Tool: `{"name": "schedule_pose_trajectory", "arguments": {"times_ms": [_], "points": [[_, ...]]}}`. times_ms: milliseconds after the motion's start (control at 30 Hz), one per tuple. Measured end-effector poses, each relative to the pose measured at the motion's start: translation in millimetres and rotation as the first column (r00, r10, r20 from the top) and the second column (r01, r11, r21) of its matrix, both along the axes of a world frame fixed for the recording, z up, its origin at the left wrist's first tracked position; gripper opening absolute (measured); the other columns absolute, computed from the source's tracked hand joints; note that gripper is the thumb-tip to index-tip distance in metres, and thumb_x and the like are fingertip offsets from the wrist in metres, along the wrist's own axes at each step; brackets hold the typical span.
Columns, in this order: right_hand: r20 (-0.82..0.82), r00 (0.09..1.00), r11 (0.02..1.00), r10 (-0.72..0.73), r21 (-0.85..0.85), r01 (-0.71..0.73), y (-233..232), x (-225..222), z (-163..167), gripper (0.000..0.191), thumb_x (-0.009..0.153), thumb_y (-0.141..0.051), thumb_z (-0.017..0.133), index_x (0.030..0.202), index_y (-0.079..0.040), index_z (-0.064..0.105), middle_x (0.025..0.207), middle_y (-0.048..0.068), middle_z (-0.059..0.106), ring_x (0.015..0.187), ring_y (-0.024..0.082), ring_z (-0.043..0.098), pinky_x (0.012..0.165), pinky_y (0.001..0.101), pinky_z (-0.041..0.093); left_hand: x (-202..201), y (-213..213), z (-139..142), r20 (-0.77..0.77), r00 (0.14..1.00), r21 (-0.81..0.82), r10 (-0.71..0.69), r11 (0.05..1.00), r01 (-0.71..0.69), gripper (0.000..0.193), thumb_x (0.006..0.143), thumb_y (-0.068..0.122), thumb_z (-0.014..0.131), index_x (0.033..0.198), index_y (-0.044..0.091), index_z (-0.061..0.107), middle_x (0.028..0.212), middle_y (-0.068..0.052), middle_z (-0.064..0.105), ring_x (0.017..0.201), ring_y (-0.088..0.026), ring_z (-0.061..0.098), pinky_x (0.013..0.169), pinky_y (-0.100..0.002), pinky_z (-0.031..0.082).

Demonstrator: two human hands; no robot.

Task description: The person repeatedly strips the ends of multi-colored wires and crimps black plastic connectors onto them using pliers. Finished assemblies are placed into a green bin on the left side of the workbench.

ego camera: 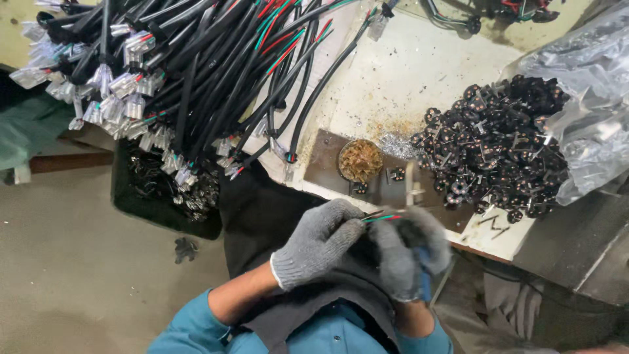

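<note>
A worker in grey knit gloves bends over a cluttered bench, the left hand [319, 241] pinching a short cable end [382, 217] whose red, green and pale cores fan out between the fingertips, near the bench's front edge. The right hand [409, 252], blurred, is clenched around a blue-handled tool [424, 275] just beside those cores; what the tool does cannot be told. Judging by the piles, the work looks well under way but far from finished: a thick sheaf of black cables [216, 72] hangs over the bench's left edge, many ending in clear plastic connectors [124, 98], while a large heap of small black plug parts [498, 147] with metal tabs spills from a crinkled clear plastic bag [590, 98] at the right. Between them, a dark metal plate [327, 160] carries a round tin of brownish flaky matter [360, 160], with silvery shavings scattered beside it on the stained pale worktop [419, 72]. A dark crate [131, 196] of more parts sits on the concrete floor [65, 262] at left.
</note>
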State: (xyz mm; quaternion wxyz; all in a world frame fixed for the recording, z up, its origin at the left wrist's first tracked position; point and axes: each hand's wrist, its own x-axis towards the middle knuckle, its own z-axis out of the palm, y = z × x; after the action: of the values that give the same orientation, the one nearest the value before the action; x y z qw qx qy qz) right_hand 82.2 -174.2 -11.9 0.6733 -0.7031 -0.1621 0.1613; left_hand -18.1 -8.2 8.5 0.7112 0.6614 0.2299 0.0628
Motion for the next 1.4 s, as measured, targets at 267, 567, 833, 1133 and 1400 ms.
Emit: {"name": "schedule_pose_trajectory", "arguments": {"times_ms": [267, 567, 833, 1133, 1400], "points": [[-0.186, 0.981, 0.993, -0.064, -0.109, 0.044, 18.4, 2.3, 26.8, 0.062, 0.084, 0.010, 0.071, 0.140, -0.003, 0.047, 0.106, 0.018, 0.075, 0.092, 0.021, 0.073, 0.082, 0.0346, 0.062, 8.2, -1.1, 8.6, -0.026, 0.998, -0.138, 0.063, 0.988, -0.066, 0.011, 0.096, 0.011, 0.070, 0.099, 0.000, 0.072, 0.089, -0.006, 0.072, 0.083, -0.011, 0.066, 0.076, -0.029, 0.056], [-0.214, 0.977, 0.981, -0.020, -0.192, -0.022, 18.1, 7.1, 22.7, 0.062, 0.083, 0.005, 0.075, 0.140, 0.001, 0.049, 0.103, 0.016, 0.075, 0.089, 0.018, 0.072, 0.079, 0.0300, 0.059, -4.3, 3.2, 5.0, 0.293, 0.954, -0.069, 0.059, 0.997, -0.040, 0.008, 0.098, 0.010, 0.066, 0.101, 0.003, 0.069, 0.096, -0.010, 0.069, 0.084, -0.019, 0.069, 0.077, -0.030, 0.056], [-0.261, 0.965, 0.999, -0.030, -0.048, 0.018, 24.2, -4.1, 23.5, 0.069, 0.084, 0.006, 0.072, 0.146, 0.002, 0.042, 0.104, 0.017, 0.073, 0.095, 0.021, 0.073, 0.087, 0.0325, 0.060, 0.1, 8.7, 12.5, -0.089, 0.994, -0.209, 0.069, 0.974, -0.086, 0.023, 0.089, 0.014, 0.075, 0.105, 0.006, 0.061, 0.090, -0.009, 0.069, 0.081, -0.024, 0.066, 0.071, -0.032, 0.056], [-0.144, 0.985, 0.952, -0.093, -0.303, 0.045, 20.3, 3.5, 13.7, 0.070, 0.079, 0.006, 0.080, 0.142, 0.002, 0.047, 0.103, 0.017, 0.073, 0.088, 0.018, 0.071, 0.079, 0.0298, 0.059, 10.5, 10.5, 25.0, 0.043, 0.998, 0.106, 0.048, 0.993, -0.052, 0.012, 0.095, 0.014, 0.073, 0.100, 0.004, 0.071, 0.093, -0.013, 0.071, 0.083, -0.027, 0.073, 0.074, -0.034, 0.058], [-0.207, 0.966, 0.945, -0.158, -0.316, 0.087, 29.2, -7.7, 15.8, 0.061, 0.082, -0.001, 0.078, 0.137, -0.003, 0.051, 0.100, 0.014, 0.077, 0.088, 0.017, 0.075, 0.081, 0.0299, 0.061, 12.9, 15.6, 20.0, -0.041, 0.991, 0.141, 0.125, 0.983, -0.118, 0.014, 0.093, 0.015, 0.072, 0.097, 0.002, 0.072, 0.087, -0.013, 0.070, 0.075, -0.025, 0.071, 0.068, -0.034, 0.056]]}}
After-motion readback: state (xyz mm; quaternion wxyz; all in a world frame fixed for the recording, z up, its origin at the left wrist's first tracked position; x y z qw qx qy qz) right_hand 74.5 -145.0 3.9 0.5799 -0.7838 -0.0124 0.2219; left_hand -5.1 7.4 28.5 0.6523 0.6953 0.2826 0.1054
